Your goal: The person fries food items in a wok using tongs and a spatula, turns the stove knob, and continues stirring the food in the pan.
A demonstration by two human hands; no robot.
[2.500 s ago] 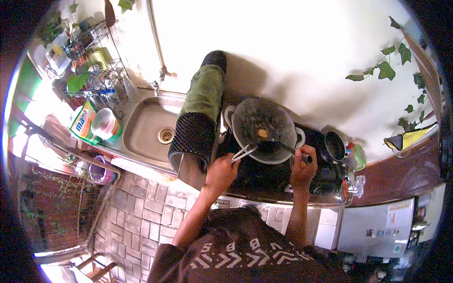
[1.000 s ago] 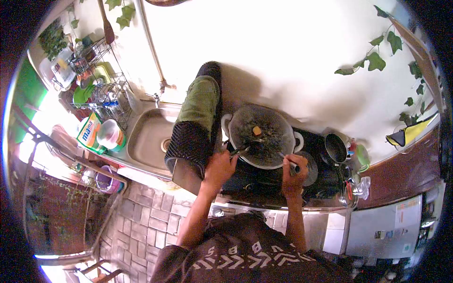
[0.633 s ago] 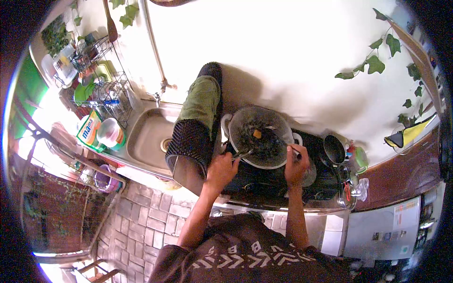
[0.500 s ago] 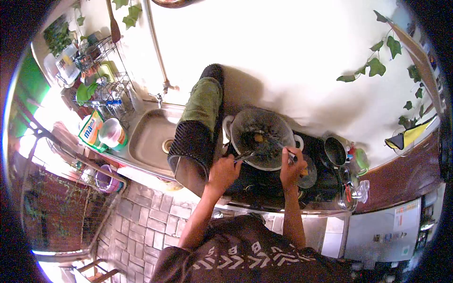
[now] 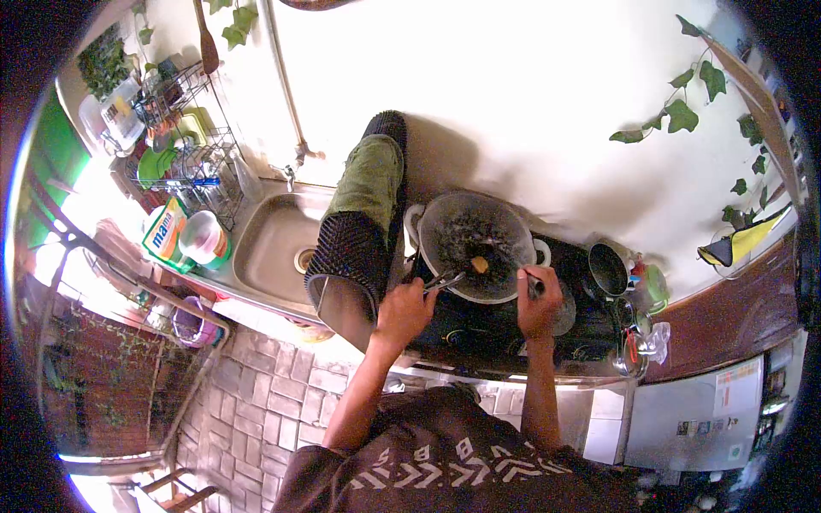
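Observation:
A large grey two-handled pan (image 5: 475, 209) stands on the black stove, dark and wet-looking inside. One small yellow-brown piece of food (image 5: 481, 265) lies low in it. My left hand (image 5: 405, 315), at the pan's front left, is closed around a metal utensil (image 5: 445, 280) whose end reaches over the rim; its exact kind is unclear. At the front right rim, my right hand (image 5: 539, 303) is closed on a slim utensil with a dark handle (image 5: 535, 288). Its far end is hard to make out against the pan.
Left of the pan stands a dark ribbed screen (image 5: 346, 256) draped with a green cloth (image 5: 369, 179). Beyond it are a steel sink (image 5: 272, 244), a white tub (image 5: 203, 239) and a dish rack (image 5: 192, 162). A small dark pan (image 5: 607, 272) sits at the right.
My right hand has shifted slightly right and down, drawing its utensil back toward the rim. The yellow-brown piece sits a little lower and further right. My left hand has barely moved.

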